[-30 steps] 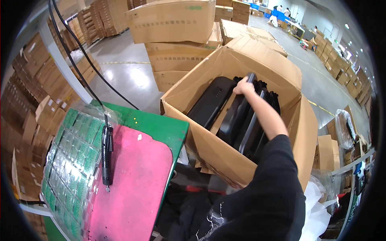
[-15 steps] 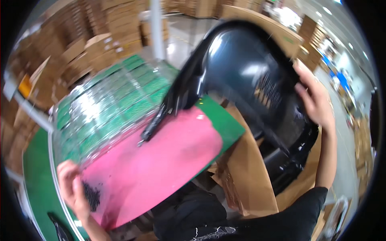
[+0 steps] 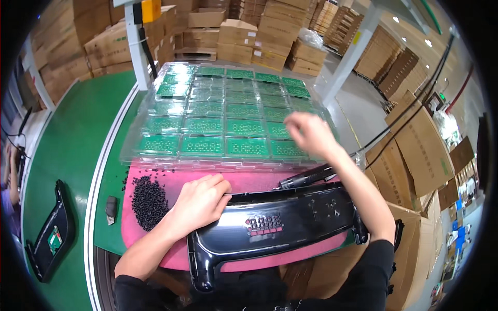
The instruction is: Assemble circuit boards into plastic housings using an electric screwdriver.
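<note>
A glossy black plastic housing (image 3: 295,217) with small display cut-outs lies across a pink mat (image 3: 179,179) in front of me. My left hand (image 3: 202,202) grips its far edge near the left end, fingers curled over the rim. My right hand (image 3: 313,136) is over the right front of a clear plastic tray (image 3: 228,163) of green circuit boards (image 3: 248,146), fingers loosely bent and slightly blurred, with nothing visible in them. Behind the housing lies a dark electric screwdriver (image 3: 306,179), partly under my right forearm. Left of my left hand is a pile of small black screws (image 3: 149,202).
A small dark block (image 3: 111,208) sits left of the mat. Another black housing with a circuit board (image 3: 50,241) lies on the green surface at far left. Open cardboard boxes (image 3: 399,176) stand at right, near hanging black cables (image 3: 415,98). A person's arm (image 3: 13,171) shows at the left edge.
The housing, held up by my right hand at the right, now lies on the mat. My right hand has let go and moved over the boards; my left hand has taken its edge. The view has turned.
</note>
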A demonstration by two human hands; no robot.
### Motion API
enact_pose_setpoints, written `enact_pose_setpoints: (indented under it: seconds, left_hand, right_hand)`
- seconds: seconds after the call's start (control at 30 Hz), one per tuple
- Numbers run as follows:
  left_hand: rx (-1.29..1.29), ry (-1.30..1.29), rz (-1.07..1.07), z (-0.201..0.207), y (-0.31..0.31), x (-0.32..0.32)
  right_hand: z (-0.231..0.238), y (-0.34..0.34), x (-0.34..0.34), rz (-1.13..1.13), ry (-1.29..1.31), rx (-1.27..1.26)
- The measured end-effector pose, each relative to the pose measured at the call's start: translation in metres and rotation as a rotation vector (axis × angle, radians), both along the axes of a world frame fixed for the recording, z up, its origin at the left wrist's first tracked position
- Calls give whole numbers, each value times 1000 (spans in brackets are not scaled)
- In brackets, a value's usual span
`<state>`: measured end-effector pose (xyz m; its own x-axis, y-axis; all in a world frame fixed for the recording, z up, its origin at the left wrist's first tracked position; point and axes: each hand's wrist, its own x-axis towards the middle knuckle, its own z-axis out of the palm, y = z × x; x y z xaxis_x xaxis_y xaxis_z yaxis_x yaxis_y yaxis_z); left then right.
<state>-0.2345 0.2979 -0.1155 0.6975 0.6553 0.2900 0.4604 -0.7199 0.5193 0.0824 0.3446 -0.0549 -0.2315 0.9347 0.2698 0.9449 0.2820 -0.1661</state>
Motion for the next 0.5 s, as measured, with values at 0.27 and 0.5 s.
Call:
enact_pose_setpoints:
  seconds: [0.27, 0.5]
  left_hand:
    - [102, 30, 72, -9, 5, 5]
    - [92, 107, 27, -6, 7, 5]
  right_hand:
    - [-69, 132, 104, -619, -542, -201]
    - [-75, 155, 118, -465, -649, -251]
